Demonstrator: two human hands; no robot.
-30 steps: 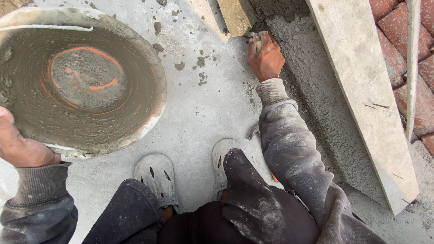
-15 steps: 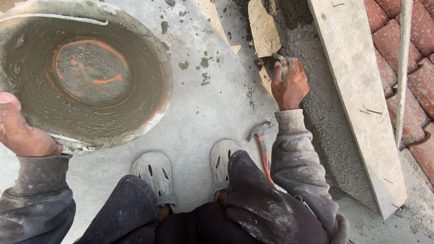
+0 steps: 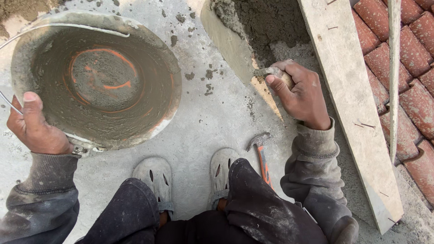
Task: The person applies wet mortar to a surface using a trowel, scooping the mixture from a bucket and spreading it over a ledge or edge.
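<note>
My left hand grips the near rim of a round orange bucket smeared with grey cement, its wire handle lying across the top. My right hand is closed around the handle of a trowel, whose mortar-coated blade points up and left beside a heap of wet cement. A claw hammer with an orange handle lies on the concrete next to my right shoe. I am crouching, both knees in dusty dark trousers.
A long pale wooden plank runs diagonally along the right, nails sticking from it. Beyond it lie red clay roof tiles and a thin wooden strip. Cement crumbs dot the grey concrete slab.
My right hand has drawn the trowel back toward me, out of the cement strip beside the plank. The bucket stays in my left hand. The hammer has come into view.
</note>
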